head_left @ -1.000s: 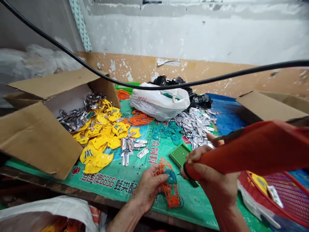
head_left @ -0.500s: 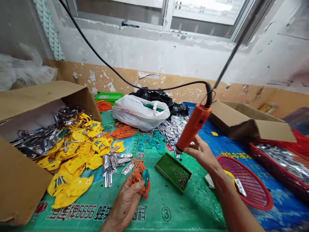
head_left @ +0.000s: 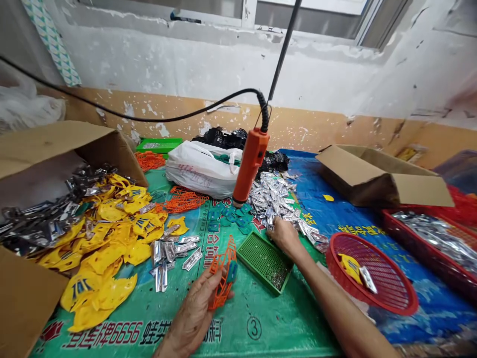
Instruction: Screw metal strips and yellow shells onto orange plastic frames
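My left hand (head_left: 197, 303) is closed on an orange plastic lattice piece (head_left: 222, 278), with a small teal plastic part (head_left: 232, 272) set against it. My right hand (head_left: 284, 233) reaches down at the near edge of a heap of shiny silver plates (head_left: 274, 196), its fingers curled together. What the fingertips pinch, if anything, is hidden. An orange electric screwdriver (head_left: 250, 166) hangs on its cord, clear of both hands. Between my hands lies a green perforated tray (head_left: 246, 248) with small screws at its near end. Loose teal parts (head_left: 231, 215) lie just behind it.
At left, an open cardboard box (head_left: 48, 144) spills silver plates and yellow plastic pieces (head_left: 100, 293). A white bag (head_left: 197, 171) stands at the back. To the right are a red basket (head_left: 404, 298), another cardboard box (head_left: 376, 184) and a red tray (head_left: 428, 248) of silver parts.
My right hand has moved away from the screwdriver, forward and left to the silver plates. The screwdriver has swung left and hangs free. My left hand has tilted the orange piece more upright.
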`<action>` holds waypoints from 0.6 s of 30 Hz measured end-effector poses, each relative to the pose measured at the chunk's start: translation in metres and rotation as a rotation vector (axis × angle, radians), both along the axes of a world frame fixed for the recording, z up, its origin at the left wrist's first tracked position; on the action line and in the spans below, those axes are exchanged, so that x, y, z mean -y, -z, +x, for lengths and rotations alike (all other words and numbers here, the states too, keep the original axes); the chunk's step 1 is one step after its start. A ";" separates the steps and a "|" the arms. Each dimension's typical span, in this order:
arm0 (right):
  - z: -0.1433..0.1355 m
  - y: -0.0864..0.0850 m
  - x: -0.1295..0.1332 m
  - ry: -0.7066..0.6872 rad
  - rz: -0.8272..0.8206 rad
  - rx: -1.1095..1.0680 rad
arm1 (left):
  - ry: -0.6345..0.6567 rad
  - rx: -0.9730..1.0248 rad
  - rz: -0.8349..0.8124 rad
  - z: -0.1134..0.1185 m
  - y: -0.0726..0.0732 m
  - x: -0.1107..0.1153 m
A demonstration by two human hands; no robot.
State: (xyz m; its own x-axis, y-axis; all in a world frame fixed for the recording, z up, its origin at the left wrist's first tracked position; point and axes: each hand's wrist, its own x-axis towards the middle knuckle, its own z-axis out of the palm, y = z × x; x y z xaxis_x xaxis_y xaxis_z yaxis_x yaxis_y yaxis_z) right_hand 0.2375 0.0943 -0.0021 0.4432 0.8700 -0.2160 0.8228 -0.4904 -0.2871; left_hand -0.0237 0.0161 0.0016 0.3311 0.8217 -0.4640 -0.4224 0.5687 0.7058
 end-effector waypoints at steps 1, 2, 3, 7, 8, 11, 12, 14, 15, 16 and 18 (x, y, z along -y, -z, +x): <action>0.000 0.001 0.000 0.002 0.008 -0.007 | 0.013 -0.003 0.005 0.000 -0.001 0.000; 0.000 0.002 0.000 -0.001 0.019 -0.022 | 0.030 -0.004 0.018 0.000 -0.001 -0.001; 0.001 0.003 0.000 -0.007 0.033 -0.042 | 0.047 -0.006 0.033 0.000 -0.001 -0.001; 0.010 0.000 0.004 -0.037 0.126 -0.147 | 0.065 -0.019 0.069 -0.001 -0.001 -0.002; 0.014 -0.003 0.008 -0.037 0.164 -0.169 | 0.066 -0.025 0.076 -0.002 -0.001 -0.002; 0.021 -0.019 0.030 -0.020 0.311 -0.222 | 0.081 -0.037 0.111 -0.003 -0.002 -0.001; 0.022 -0.025 0.041 -0.017 0.360 -0.245 | 0.087 -0.037 0.121 -0.004 -0.003 -0.001; 0.015 -0.038 0.067 -0.031 0.415 -0.327 | 0.096 -0.031 0.120 -0.004 -0.005 0.001; 0.008 -0.044 0.081 -0.060 0.428 -0.420 | 0.103 -0.028 0.113 -0.004 -0.006 0.001; -0.002 -0.049 0.093 -0.112 0.421 -0.633 | 0.116 -0.025 0.106 -0.004 -0.007 0.002; -0.029 -0.056 0.112 -0.258 0.317 -0.907 | 0.154 -0.031 0.102 -0.003 -0.009 0.003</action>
